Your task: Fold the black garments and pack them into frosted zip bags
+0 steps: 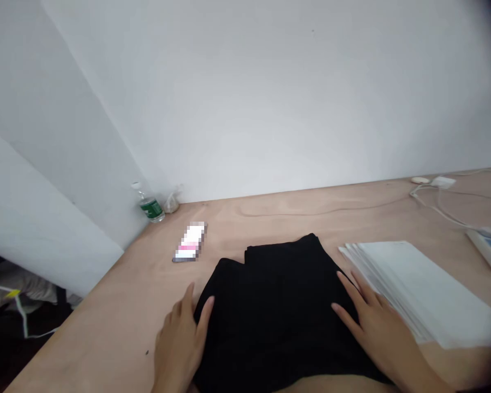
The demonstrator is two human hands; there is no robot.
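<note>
Readable text: none | bottle (149,204) at back left corner of the worktop (118,311): green label (151,209) carries pale marks, too small and blurred to read | phone (190,242) lying near that same corner: screen shows as coarse white and pink blocks, any words on it illegible

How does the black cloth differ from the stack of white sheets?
The black cloth is dark, while the stack of white sheets is pale. The cloth's far edge has a notch; the stack's sheets have straight edges. The cloth lies between the left hand and right hand; the stack lies mostly right of both. Both are on the table.
</note>
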